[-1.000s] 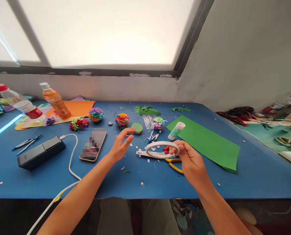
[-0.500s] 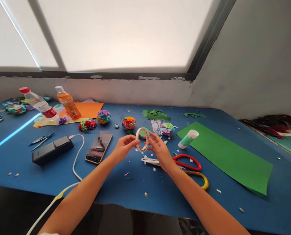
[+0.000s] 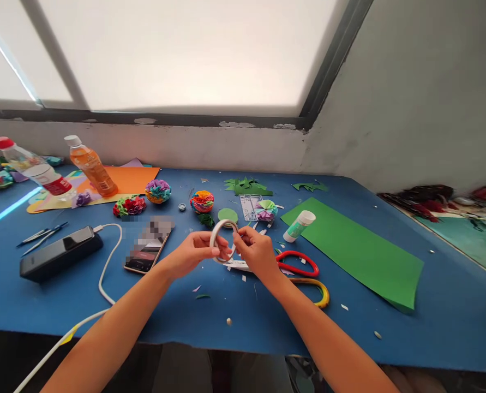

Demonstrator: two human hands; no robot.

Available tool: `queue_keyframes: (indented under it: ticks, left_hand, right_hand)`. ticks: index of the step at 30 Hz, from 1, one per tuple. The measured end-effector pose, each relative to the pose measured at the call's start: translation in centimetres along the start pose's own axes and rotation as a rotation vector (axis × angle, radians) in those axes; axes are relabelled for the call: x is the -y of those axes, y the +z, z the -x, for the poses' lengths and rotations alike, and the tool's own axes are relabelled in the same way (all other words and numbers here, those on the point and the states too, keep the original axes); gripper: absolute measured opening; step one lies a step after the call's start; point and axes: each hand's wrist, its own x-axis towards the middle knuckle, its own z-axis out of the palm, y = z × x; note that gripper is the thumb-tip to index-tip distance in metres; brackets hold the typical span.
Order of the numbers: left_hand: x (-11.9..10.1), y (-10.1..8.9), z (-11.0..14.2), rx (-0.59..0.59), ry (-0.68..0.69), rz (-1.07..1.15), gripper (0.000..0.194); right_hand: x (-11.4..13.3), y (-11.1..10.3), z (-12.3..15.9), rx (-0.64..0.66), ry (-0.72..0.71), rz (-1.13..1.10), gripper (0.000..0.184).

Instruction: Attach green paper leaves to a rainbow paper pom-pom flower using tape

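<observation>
Both hands hold a white roll of tape (image 3: 217, 232) upright above the blue table (image 3: 243, 305). My left hand (image 3: 193, 251) grips its lower left rim with curled fingers. My right hand (image 3: 257, 252) pinches the roll's right side at the top. Just behind the right hand lie scissors with a red handle (image 3: 302, 257) and a yellow handle (image 3: 318, 288), over white paper strips (image 3: 237, 265). A green paper disc (image 3: 227, 214) and a multicoloured paper flower (image 3: 202, 201) sit beyond the roll.
A green paper sheet (image 3: 357, 251) and a glue stick (image 3: 299, 225) lie to the right. At left are a phone (image 3: 147, 252), a black power bank (image 3: 60, 254) with white cable (image 3: 106, 273), two bottles (image 3: 91, 166), orange paper (image 3: 134, 179) and more paper flowers (image 3: 158, 191).
A second ago my right hand alone held the roll flat above the scissors. It brought the roll left to my left hand, which took hold; now both grip it upright.
</observation>
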Motion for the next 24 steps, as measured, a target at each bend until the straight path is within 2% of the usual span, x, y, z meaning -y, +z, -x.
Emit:
queue_keyframes:
  ticks: [4,7,12,17,20,24]
  left_hand:
    - [0.3,0.2,0.0,-0.045,0.029,-0.065,0.031]
    - [0.3,0.4,0.0,-0.012,0.069,-0.096,0.029]
    - [0.4,0.6,0.1,0.031,0.122,-0.346,0.034]
    - [0.4,0.7,0.2,-0.024,0.250,-0.494,0.022]
    - [0.2,0.6,0.3,-0.015,0.215,-0.503,0.027]
    - [0.0,0.4,0.5,0.021,0.088,-0.510,0.039]
  right_hand:
    - [-0.3,0.1,-0.7,0.092,0.108,-0.139,0.025]
    - [-0.4,0.2,-0.8,0.143,0.149,-0.196,0.025]
    - [-0.9,0.6,-0.4,0.156,0.171,-0.178,0.027]
    - [-1.3,1.1,-0.3,0.169,0.149,-0.166,0.031]
    - [-1.3,1.2,-0.4,0.151,0.110,-0.193,0.023]
    - [-1.2,0.9,-0.6,0.063,-0.041,-0.110,0.034]
